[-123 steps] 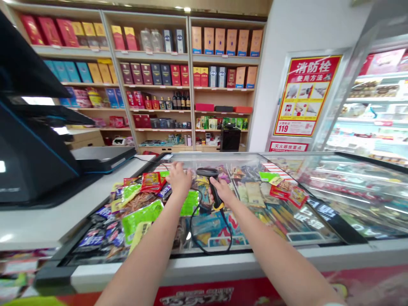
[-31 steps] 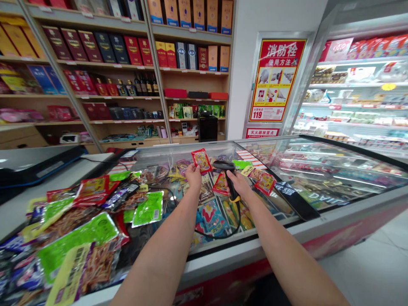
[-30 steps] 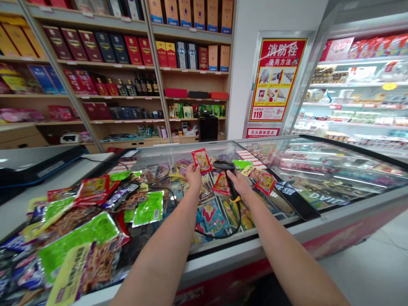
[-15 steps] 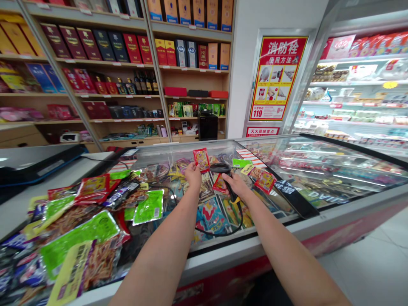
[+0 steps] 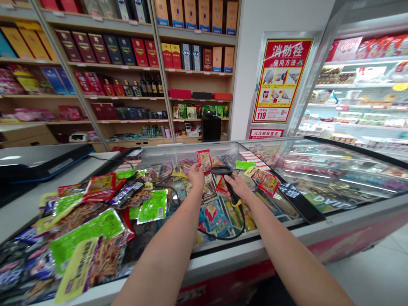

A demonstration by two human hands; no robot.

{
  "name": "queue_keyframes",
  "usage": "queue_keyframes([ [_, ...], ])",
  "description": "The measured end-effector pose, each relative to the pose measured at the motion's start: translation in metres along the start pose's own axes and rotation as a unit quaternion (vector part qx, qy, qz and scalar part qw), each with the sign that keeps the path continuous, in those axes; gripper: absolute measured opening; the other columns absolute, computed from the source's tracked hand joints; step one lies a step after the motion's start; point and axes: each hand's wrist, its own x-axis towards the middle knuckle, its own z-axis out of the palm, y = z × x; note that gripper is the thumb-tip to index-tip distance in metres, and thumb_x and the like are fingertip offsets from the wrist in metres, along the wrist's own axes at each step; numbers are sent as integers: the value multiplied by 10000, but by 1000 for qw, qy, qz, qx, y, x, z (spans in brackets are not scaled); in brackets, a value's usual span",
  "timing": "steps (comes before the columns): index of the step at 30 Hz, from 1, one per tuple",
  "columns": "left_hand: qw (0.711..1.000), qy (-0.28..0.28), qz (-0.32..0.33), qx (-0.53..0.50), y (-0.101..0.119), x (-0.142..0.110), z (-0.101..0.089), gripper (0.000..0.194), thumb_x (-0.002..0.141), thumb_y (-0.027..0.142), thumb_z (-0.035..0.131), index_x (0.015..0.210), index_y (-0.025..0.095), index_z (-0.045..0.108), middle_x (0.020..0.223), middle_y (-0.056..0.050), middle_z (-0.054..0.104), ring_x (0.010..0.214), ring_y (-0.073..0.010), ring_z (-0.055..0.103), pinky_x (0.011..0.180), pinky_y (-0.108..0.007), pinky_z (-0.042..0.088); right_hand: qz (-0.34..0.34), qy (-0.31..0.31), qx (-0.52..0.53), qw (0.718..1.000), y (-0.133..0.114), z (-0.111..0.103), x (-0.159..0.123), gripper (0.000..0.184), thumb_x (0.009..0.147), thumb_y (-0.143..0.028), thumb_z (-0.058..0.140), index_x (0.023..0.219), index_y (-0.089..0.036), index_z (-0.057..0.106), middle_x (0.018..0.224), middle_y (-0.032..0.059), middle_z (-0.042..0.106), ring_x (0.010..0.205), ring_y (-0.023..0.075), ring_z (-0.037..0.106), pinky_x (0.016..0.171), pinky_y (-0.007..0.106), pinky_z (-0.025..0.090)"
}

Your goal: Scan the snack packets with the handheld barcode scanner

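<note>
While the left hand (image 5: 196,177) pinches a red snack packet (image 5: 204,160), the right hand (image 5: 238,188) curls its fingers around a barcode scanner (image 5: 221,170), whose long axis slants up toward the packet, its handle partly hidden.

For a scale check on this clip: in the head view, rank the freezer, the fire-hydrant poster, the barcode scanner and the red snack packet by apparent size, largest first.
1. Glass-topped chest freezer
2. Red fire-hydrant poster
3. Handheld barcode scanner and red snack packet: they look alike in size, and both are held close to the camera, so I won't rank them.
</note>
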Motion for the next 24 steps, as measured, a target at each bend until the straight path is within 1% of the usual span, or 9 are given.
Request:
queue_keyframes([
  [3, 1000, -11, 1, 18, 6, 0, -4, 155, 731, 124, 578, 855, 143, 668, 824, -67, 717, 787, -174, 674, 791, -303, 526, 14, -20, 19, 1000, -1, 6, -2, 372, 837, -539, 518, 668, -209, 487, 468, -20, 528, 357, 112, 465, 377, 254, 422],
  [5, 999, -14, 8, 37, 12, 1, -11, 172, 739, 126, 566, 878, 138, 667, 856, -78, 721, 805, -180, 677, 789, -305, 522, 18, -25, 28, 999, -4, 14, -2, 370, 853, -529, 506, 681, -203, 484, 457, -23, 520, 349, 102, 460, 371, 237, 413],
  [7, 998, -12, 17, 67, 20, 5, -23, 179, 745, 133, 563, 891, 136, 667, 893, -91, 722, 834, -189, 679, 795, -310, 516, 15, -31, 38, 999, -9, 25, -2, 323, 862, -486, 521, 721, -199, 476, 484, -26, 539, 352, 96, 471, 362, 223, 409],
  [9, 994, 0, 26, 103, 30, 10, -40, 184, 753, 144, 559, 901, 139, 667, 918, -99, 721, 866, -196, 677, 811, -315, 508, 17, -44, 42, 998, -15, 39, -2, 294, 863, -450, 537, 739, -195, 462, 499, -31, 547, 348, 94, 479, 347, 213, 404],
  [11, 989, 19, 37, 142, 42, 16, -63, 196, 759, 154, 556, 920, 145, 668, 934, -98, 720, 888, -199, 674, 826, -316, 498, 19, -59, 50, 997, -21, 56, 0, 281, 858, -440, 549, 758, -196, 453, 504, -41, 549, 342, 93, 482, 334, 209, 408],
  [13, 981, 43, 45, 186, 56, 22, -90, 216, 765, 168, 555, 949, 151, 667, 935, -93, 719, 898, -202, 670, 829, -315, 489, 17, -77, 60, 995, -25, 75, 2, 281, 852, -448, 554, 775, -197, 455, 497, -47, 546, 334, 93, 479, 326, 210, 414],
  [19, 937, 126, 43, 324, 96, 35, -181, 267, 783, 212, 549, 1027, 166, 646, 968, -93, 714, 925, -213, 657, 821, -312, 472, 13, -151, 66, 986, -28, 140, 7, 307, 829, -476, 562, 762, -198, 452, 483, -52, 544, 325, 92, 478, 310, 205, 410],
  [22, 919, 163, 39, 357, 108, 39, -222, 277, 793, 215, 540, 1052, 175, 630, 1005, -90, 710, 947, -210, 652, 824, -307, 467, 10, -186, 64, 980, -28, 173, 8, 308, 819, -482, 569, 774, -201, 451, 483, -59, 547, 327, 94, 483, 314, 206, 417],
  [24, 909, 178, 29, 377, 112, 40, -246, 298, 797, 217, 536, 1082, 186, 617, 1026, -86, 706, 959, -218, 649, 836, -321, 463, 8, -201, 62, 978, -29, 193, 8, 306, 822, -482, 564, 778, -199, 456, 482, -61, 546, 326, 93, 483, 313, 204, 414],
])
